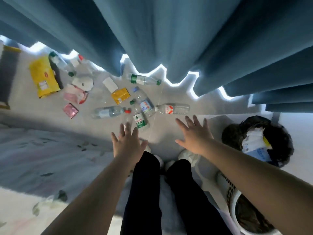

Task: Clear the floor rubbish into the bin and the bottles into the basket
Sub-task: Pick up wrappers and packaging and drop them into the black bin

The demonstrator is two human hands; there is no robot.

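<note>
Clear plastic lies just beyond both hands, and neither holds any of it. The left hand [127, 141] hangs over the floor with fingers spread, its fingertips overlapping a small clear bottle [127, 118] in the picture; whether they touch it cannot be told. The right hand [194, 134] is spread flat as well, empty, just below a red-labelled bottle [172, 108] lying on its side.

Between the hands and a little higher stand out a green-labelled bottle [140, 119], a blue-labelled bottle [145, 103] and, to their left, a red-capped bottle [108, 111], all lying down and close together. Higher, at the hem of the blue curtain [152, 31], lies a green-capped bottle [144, 79].

Rubbish spreads toward the upper left: a small yellow packet [120, 95], a white card [110, 84], pink wrappers [75, 96] and a large yellow bag [44, 78], with more bottles [59, 62] beside it.

At the right edge sits the black-lined bin [284, 141], holding a white and blue packet [254, 145]. The white basket [225, 185] is at the lower right, partly hidden by the right forearm. Black trouser legs [145, 192] fill the bottom centre.
</note>
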